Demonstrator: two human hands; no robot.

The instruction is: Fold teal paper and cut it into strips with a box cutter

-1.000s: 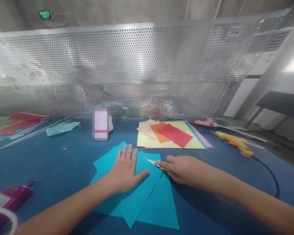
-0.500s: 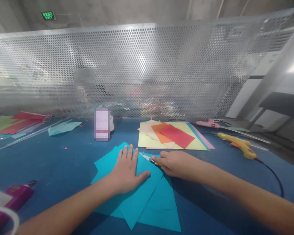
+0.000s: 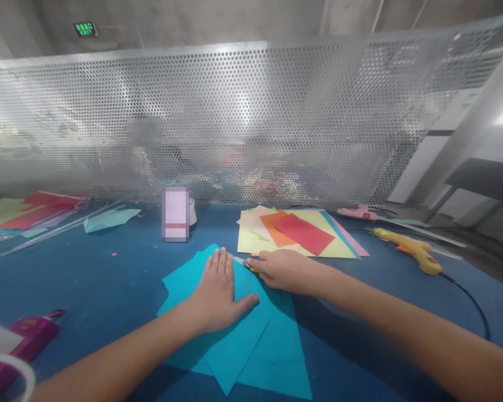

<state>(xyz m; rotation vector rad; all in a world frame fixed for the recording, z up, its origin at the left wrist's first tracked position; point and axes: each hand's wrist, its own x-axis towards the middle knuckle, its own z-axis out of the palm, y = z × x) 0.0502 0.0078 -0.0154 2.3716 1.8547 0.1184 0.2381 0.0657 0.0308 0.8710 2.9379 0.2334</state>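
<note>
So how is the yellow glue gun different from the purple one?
The yellow glue gun lies far right on the blue table, its black cord trailing toward the near edge. The purple glue gun lies near the left corner, partly cut off by the frame, with no cord showing. The yellow one lies farther away than the purple one. Both lie flat, and neither hand touches them.

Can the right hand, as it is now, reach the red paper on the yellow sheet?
Probably yes. The right hand, closed on a small knife, lies just in front of the paper pile, and nothing stands between it and the red paper. But its grip is occupied by the knife.
</note>
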